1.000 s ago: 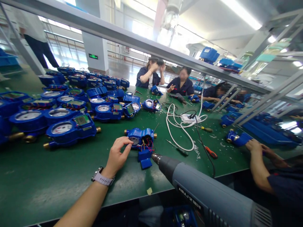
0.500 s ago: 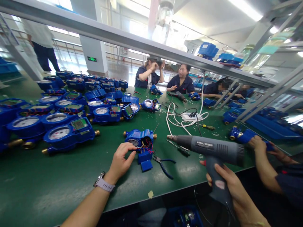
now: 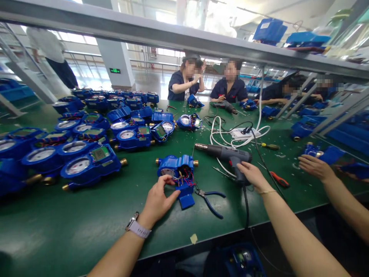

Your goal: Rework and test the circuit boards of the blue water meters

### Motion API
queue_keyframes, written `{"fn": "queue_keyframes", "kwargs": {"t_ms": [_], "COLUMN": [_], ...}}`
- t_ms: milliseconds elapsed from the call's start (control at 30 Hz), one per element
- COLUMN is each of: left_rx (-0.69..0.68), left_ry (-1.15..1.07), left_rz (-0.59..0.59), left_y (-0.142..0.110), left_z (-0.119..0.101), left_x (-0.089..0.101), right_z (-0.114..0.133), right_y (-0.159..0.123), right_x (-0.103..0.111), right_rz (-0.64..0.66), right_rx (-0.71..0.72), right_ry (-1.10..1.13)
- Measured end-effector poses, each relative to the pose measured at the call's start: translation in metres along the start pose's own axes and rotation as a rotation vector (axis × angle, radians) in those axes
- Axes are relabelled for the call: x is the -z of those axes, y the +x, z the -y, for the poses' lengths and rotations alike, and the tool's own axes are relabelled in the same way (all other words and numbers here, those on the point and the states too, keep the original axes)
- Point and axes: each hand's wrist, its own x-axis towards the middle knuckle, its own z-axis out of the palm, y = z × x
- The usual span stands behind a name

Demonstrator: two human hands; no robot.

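A blue water meter [image 3: 168, 166] with brass ends lies in front of me, its housing open. Coloured wires [image 3: 184, 179] run from it to a small blue box [image 3: 186, 200]. My left hand [image 3: 161, 198] is at the meter's near side, thumb and fingers apart. Its fingertips reach the wires and the thumb tip is at the box's edge. My right hand [image 3: 253, 177] has its fingers on the handle of a grey heat gun [image 3: 227, 154]. The gun is low over the table, nozzle pointing left. Blue-handled pliers [image 3: 211, 198] lie right of the box.
Several more blue meters [image 3: 86, 161] crowd the left side. A white power strip [image 3: 242, 133] with cables, a yellow-handled screwdriver [image 3: 271, 146] and an orange-handled tool [image 3: 279, 179] lie to the right. A co-worker's hand [image 3: 315, 167] is at the right; a shelf beam [image 3: 161, 42] crosses above.
The heat gun has gone from near me, raised in my right hand, forward and down to the table. My left thumb and fingers have spread apart beside the meter.
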Motion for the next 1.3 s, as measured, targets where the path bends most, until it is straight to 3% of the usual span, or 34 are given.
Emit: {"fn": "queue_keyframes", "kwargs": {"t_ms": [100, 233, 400, 567, 967, 1300], "left_rx": [0.026, 0.024, 0.025, 0.049, 0.031, 0.015], "left_ry": [0.0, -0.009, -0.104, -0.186, -0.197, -0.24], "left_rz": [0.074, 0.152, 0.157, 0.163, 0.19, 0.215], "left_y": [-0.001, -0.002, -0.001, 0.001, 0.002, 0.004], "left_z": [-0.002, -0.002, 0.002, -0.002, 0.001, 0.003], "left_x": [-0.003, -0.009, -0.014, -0.011, -0.006, -0.005], "right_z": [0.005, 0.015, 0.017, 0.013, -0.001, -0.002], "right_y": [-0.034, -0.095, -0.116, -0.111, -0.104, -0.113], "right_x": [-0.024, -0.074, -0.119, -0.129, -0.134, -0.139], "right_rz": [-0.001, 0.331, 0.358, 0.37, 0.531, 0.564], "right_rx": [0.288, 0.614, 0.698, 0.619, 0.053, -0.07], "right_ry": [-0.092, -0.111, -0.045, 0.05, 0.489, 0.541]}}
